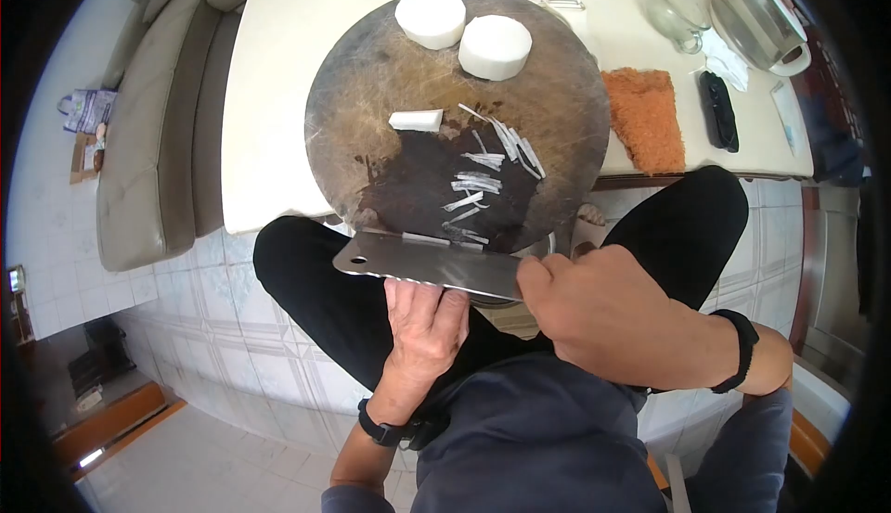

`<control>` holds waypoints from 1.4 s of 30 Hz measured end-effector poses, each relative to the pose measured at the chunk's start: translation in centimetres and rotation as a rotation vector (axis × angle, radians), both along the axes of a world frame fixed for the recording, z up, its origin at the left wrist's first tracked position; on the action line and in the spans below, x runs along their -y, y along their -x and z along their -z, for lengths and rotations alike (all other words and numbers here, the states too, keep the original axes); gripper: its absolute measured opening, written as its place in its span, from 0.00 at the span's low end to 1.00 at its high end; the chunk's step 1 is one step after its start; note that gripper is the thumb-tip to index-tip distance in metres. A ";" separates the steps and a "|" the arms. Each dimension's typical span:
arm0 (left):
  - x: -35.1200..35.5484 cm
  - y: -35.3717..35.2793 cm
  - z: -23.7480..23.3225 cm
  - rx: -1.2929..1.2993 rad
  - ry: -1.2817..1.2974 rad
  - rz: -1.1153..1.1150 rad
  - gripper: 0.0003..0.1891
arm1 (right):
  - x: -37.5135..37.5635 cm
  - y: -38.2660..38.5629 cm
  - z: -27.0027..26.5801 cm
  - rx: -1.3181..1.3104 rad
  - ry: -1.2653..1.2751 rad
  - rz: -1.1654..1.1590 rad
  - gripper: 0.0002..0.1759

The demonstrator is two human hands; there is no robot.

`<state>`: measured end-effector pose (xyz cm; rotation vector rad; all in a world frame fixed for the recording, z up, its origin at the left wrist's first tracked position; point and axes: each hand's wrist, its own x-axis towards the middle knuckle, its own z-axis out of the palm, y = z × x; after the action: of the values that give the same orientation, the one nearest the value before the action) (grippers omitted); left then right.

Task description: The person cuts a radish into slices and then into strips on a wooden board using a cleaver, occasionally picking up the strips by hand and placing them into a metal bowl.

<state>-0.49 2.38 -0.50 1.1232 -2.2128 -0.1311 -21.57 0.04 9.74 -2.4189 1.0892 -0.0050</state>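
A person seated at the near edge of a pale tabletop, a sofa off its left edge, steadies a cleaver lying flat against the near rim of a round cutting board. The left hand is spread open under the blade; the right hand is closed over the hidden handle. White strips lie on the board just beyond the blade, a small block and two thick rounds farther back. The blade seems best kept low and level, with the fingers underneath away from the sharp edge. An orange cloth, a black case and a kettle crowd the right side, clear of the board.
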 end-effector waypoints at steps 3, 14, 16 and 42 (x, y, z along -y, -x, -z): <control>0.1 -0.1 0.2 -0.010 0.014 -0.010 0.16 | 0.6 -0.2 0.7 0.078 0.001 0.020 0.13; -0.4 -0.6 0.7 -0.020 0.015 0.017 0.17 | -0.6 1.3 -0.7 0.042 -0.082 0.041 0.15; -0.4 -0.5 0.7 -0.018 0.025 0.009 0.16 | -0.5 1.3 -0.6 0.037 -0.094 0.036 0.15; -1.3 -0.6 2.1 0.050 0.060 -0.006 0.21 | -0.3 1.2 -0.3 0.110 -0.023 0.035 0.08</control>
<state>0.12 3.66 -2.59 1.1114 -2.2422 -0.0342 -22.72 0.37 10.04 -2.3493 1.0759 -0.1350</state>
